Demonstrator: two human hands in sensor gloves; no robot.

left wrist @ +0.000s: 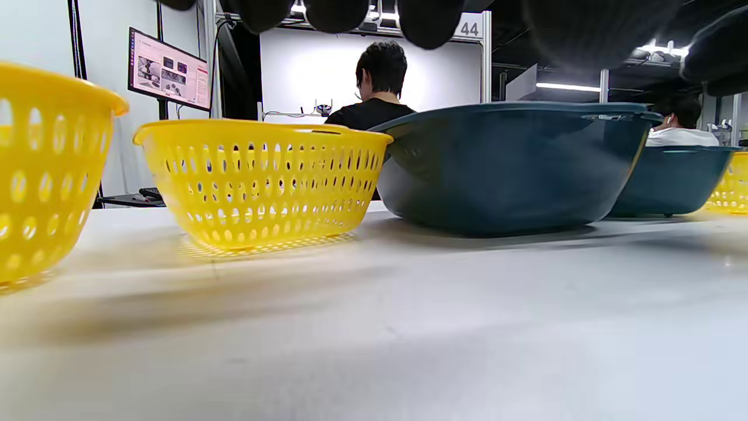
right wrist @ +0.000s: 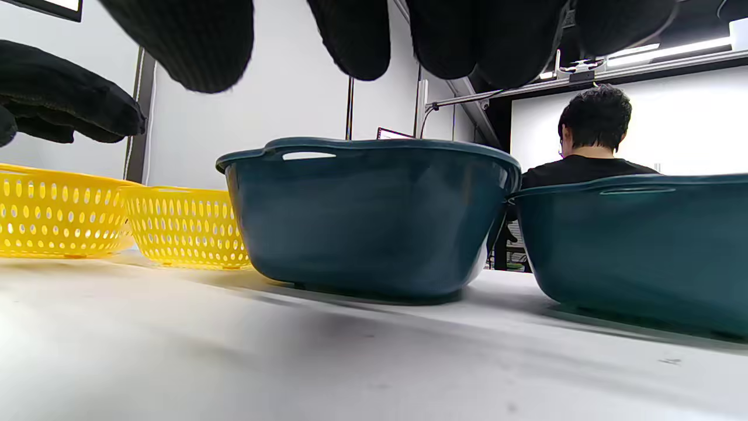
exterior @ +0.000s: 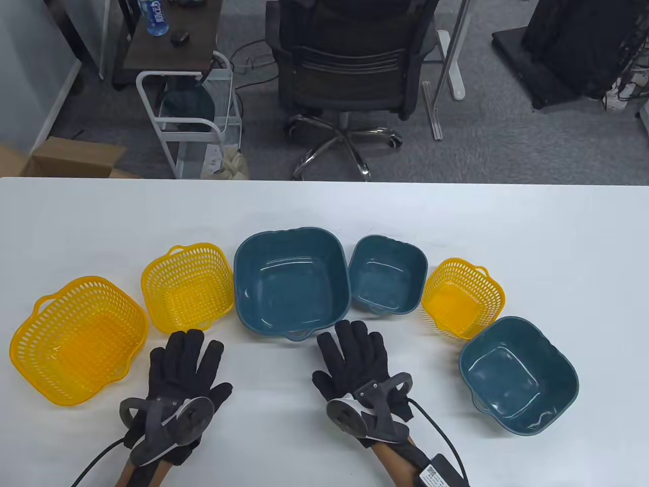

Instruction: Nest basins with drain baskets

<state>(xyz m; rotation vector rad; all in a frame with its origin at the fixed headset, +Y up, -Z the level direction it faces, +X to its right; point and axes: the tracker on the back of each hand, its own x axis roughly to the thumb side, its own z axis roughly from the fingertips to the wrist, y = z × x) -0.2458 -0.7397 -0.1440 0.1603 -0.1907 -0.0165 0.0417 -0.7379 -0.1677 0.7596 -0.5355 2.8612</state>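
Three yellow drain baskets stand on the white table: a large one at the left, a medium one, and a small tilted one. Three teal basins stand empty: large, small, medium at the right. My left hand lies flat and open in front of the medium basket. My right hand lies flat and open in front of the large basin. Neither hand holds anything. Fingertips hang in at the top of the left wrist view, and fingertips likewise in the right wrist view.
An office chair, a white cart and a cardboard box stand beyond the table's far edge. Bare table lies behind the row and at the front between my hands. The small basin sits close beside the large one.
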